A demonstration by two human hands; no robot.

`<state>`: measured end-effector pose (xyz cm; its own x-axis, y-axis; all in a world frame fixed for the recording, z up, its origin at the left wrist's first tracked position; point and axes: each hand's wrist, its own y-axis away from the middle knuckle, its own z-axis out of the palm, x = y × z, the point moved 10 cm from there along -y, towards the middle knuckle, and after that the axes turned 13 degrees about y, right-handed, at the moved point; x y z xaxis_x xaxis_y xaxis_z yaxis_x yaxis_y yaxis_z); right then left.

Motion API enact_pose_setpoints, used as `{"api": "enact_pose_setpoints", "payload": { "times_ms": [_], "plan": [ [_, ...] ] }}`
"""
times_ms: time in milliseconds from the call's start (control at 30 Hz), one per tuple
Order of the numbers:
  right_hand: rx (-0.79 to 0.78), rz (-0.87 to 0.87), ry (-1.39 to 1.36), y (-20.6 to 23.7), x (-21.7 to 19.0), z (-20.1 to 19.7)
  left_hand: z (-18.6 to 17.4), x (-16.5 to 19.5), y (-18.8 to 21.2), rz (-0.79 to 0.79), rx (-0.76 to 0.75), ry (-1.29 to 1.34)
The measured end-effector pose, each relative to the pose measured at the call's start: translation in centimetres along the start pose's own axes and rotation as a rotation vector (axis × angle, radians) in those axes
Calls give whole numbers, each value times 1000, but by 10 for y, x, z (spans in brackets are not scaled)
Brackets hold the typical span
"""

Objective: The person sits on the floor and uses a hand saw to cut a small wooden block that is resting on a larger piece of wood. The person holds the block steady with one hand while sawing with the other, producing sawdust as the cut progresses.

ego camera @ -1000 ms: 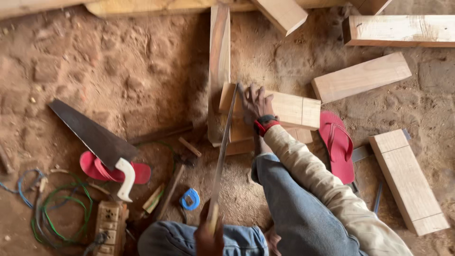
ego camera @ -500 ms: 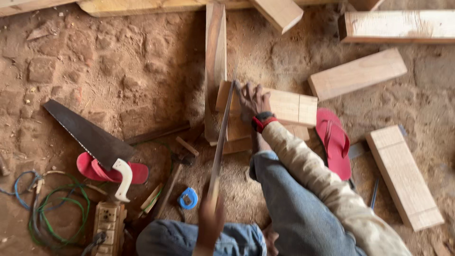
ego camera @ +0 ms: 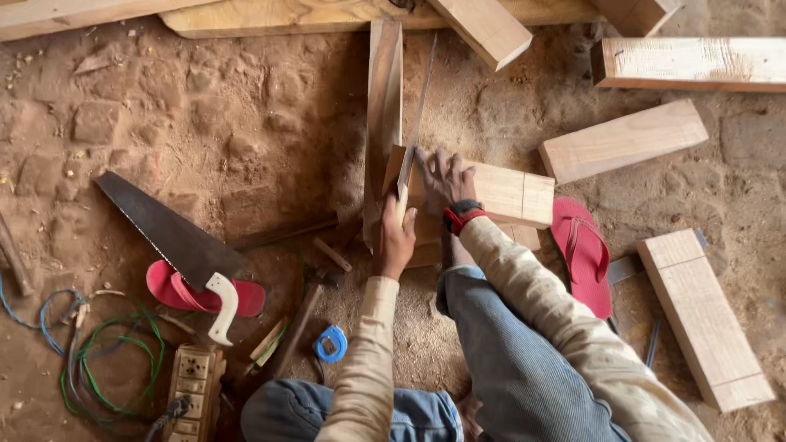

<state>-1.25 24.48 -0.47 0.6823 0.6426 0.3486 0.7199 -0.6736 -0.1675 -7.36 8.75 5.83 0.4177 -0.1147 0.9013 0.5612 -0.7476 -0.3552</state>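
Two hands work one pale, square-cut wood block point(ego camera: 499, 190) on the sandy dirt floor point(ego camera: 205, 123): the left hand point(ego camera: 397, 237) fisted around a thin steel handsaw point(ego camera: 416, 123), the right hand point(ego camera: 446, 176) spread flat on the block, a smooth red sandal point(ego camera: 583, 254) just beside it.

Left hand point(ego camera: 398, 237) saws block point(ego camera: 499, 192); right hand point(ego camera: 446, 176) steadies

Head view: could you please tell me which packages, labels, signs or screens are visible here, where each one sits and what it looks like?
None: no package, label, sign or screen shows.
Nearest in kind: a pale power strip with rows of sockets, on the dirt at bottom left beside green cable.
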Motion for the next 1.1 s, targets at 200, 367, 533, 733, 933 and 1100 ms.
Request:
{"api": "enact_pose_setpoints", "payload": {
  "times_ms": [200,367,533,733,933,1100],
  "plan": [
    [125,50,124,-2,-1,2,-70,25,169,-445,-78,145],
    [58,47,44,1,-5,20,-123,65,253,-299,-39,12],
    [130,20,328,-4,-7,10,-75,20,182,-543,-82,149],
    [93,24,74,-1,-3,2,7,-31,11,-355,-142,-6],
    [135,36,144,-6,3,-4,-61,28,152,-295,-96,173],
    [69,30,48,-1,0,7,-125,69,248,-284,-84,-24]
  ]
}}
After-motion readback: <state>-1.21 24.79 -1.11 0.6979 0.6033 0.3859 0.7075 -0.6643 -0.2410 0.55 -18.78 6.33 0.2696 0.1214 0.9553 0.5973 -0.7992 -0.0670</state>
